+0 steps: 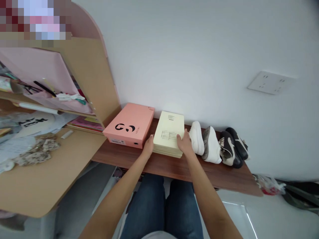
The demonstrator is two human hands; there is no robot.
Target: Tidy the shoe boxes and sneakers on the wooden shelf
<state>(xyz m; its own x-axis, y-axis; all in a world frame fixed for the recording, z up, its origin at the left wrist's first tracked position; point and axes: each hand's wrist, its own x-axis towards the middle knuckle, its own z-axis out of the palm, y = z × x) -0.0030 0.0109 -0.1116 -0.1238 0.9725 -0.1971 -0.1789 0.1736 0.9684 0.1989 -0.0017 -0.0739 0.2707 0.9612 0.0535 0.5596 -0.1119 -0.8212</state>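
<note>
A cream cardboard box with a printed white label lies on a dark wooden shelf, and its lid sits on a slightly offset base. My left hand presses against its left side, in the narrow gap beside a salmon-pink shoebox. My right hand grips the box's right edge, close to a white sneaker. Both hands hold the cream box from opposite sides. Another white sneaker and a black-and-white pair of shoes stand further right.
A wooden desk at the left carries cloth, papers and a white tube, with a pink-backed shelf unit above. A white wall with a wall socket plate rises behind the shelf. Bags lie on the floor at the right.
</note>
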